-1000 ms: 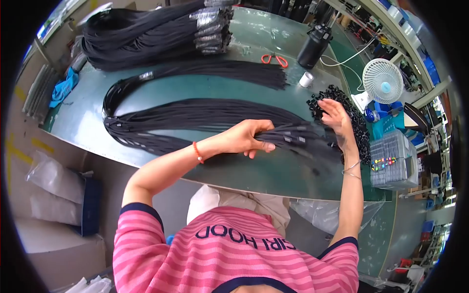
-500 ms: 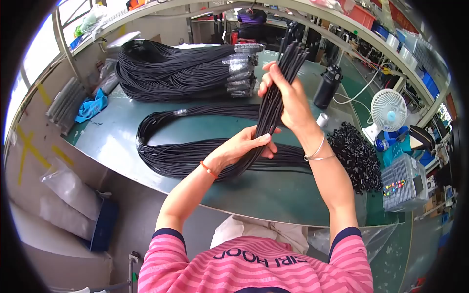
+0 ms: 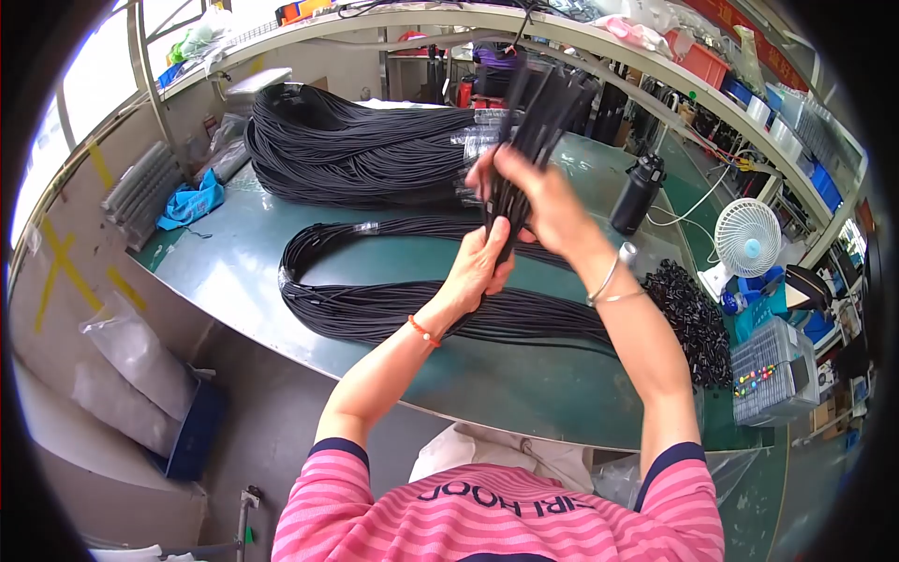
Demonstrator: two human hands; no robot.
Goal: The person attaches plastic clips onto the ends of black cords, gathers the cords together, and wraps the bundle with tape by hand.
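Note:
I hold a bundle of black cords upright above the green table. My left hand grips the bundle from below. Just above it, my right hand is closed around the same bundle, whose ends fan out past my fingers. The rest of the cords trail down and lie in a long loop on the table.
A big stack of bundled black cords lies at the table's back. A heap of small black parts, a black bottle, a white fan and a clear box stand at the right.
Both hands lifted the cord ends off the table and stood them upright. My left hand slid up the bundle until it sits just under my right hand.

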